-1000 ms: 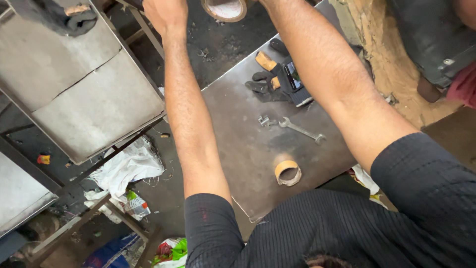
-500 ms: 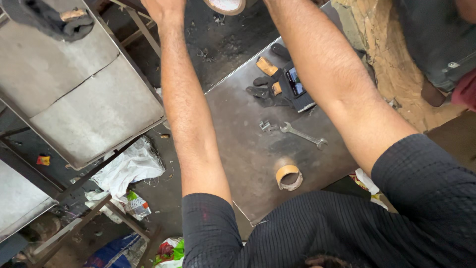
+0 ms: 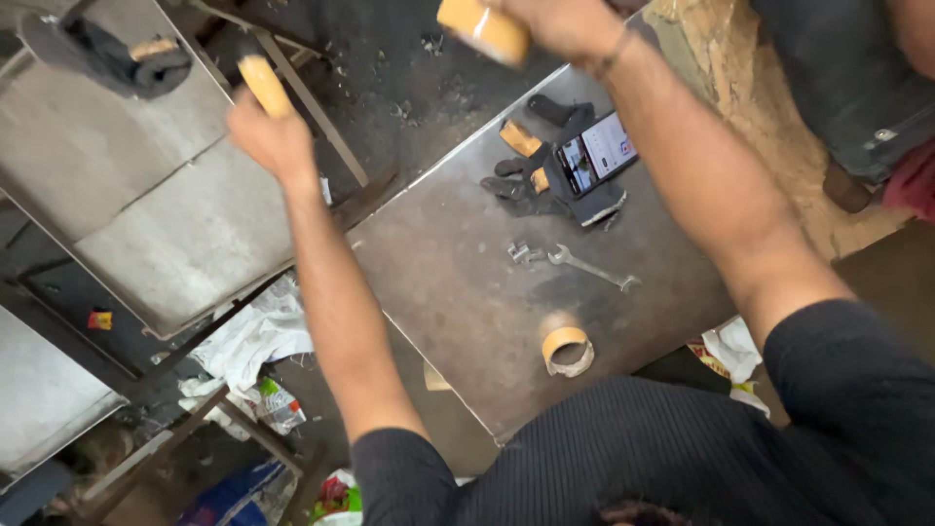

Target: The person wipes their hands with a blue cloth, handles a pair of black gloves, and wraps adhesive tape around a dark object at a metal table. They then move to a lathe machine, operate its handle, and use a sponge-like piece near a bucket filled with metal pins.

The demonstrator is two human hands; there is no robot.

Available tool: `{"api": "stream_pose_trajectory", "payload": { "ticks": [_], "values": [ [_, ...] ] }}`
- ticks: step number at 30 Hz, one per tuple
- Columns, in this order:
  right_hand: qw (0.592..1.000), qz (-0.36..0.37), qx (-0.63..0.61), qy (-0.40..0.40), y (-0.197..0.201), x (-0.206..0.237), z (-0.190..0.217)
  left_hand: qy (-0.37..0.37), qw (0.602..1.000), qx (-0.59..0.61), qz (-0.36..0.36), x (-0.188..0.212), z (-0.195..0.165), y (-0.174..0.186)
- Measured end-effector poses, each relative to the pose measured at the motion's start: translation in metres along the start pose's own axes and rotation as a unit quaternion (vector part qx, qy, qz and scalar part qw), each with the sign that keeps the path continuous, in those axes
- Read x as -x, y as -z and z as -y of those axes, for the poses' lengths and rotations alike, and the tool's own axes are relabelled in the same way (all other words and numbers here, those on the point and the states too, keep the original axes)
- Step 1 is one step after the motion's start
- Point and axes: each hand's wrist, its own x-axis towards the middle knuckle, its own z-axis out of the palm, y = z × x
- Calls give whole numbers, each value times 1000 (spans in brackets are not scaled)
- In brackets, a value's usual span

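My right hand [image 3: 557,23] is at the top edge, gripping a tan roll of tape [image 3: 482,29]. My left hand [image 3: 275,138] is raised to the left, above a grey metal sheet [image 3: 185,234], and its fingers pinch a short tan piece of tape [image 3: 261,84]. Whether that piece is still joined to the roll cannot be seen. Below my arms is a steel table [image 3: 458,292]. A second tan tape roll [image 3: 567,349] lies flat on it near my chest.
On the table lie a spanner [image 3: 592,267], dark gloves [image 3: 534,183] and a phone [image 3: 596,152] with its screen lit. Another dark glove [image 3: 107,54] rests on the metal sheet. Crumpled white plastic [image 3: 255,336] litters the floor. Another person's dark clothing [image 3: 847,68] is at top right.
My hands were close together at the top edge around the tape roll. My left hand has since swung left and down, away from the right, holding a tan piece.
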Motion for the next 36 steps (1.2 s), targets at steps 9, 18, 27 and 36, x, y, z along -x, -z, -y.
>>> {"api": "stream_pose_trajectory", "payload": {
  "ticks": [9,18,27,36],
  "values": [
    [981,33,187,36,6,199,-13,94,975,199,42,196,0,27],
    [836,-11,543,75,6,372,-67,93,961,243,94,313,-91,56],
    [908,-241,343,13,0,459,-33,-252,958,121,67,358,-236,93],
    [850,-459,-159,206,4,650,-25,-261,859,376,228,583,-398,75]
  ]
}}
